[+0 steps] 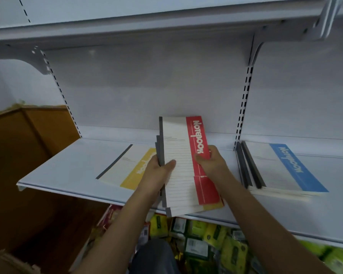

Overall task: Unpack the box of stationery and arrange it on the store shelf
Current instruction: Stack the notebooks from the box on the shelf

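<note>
1. At frame centre, the left hand (158, 171) grasps the grey-spined edge of a red notebook stack (186, 165), thumb across the lined cover.
2. The right hand (212, 163) pinches its red band.
3. The stack tilts above the shelf (67, 167) (front edge overhanging).
4. A yellow notebook (127, 167) lies left; blue notebooks (281, 169) lie right.

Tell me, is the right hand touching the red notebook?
Touching. The head view shows the right hand with its thumb pressed on the red notebook cover's red strip, fingers wrapped behind its edge.
</note>
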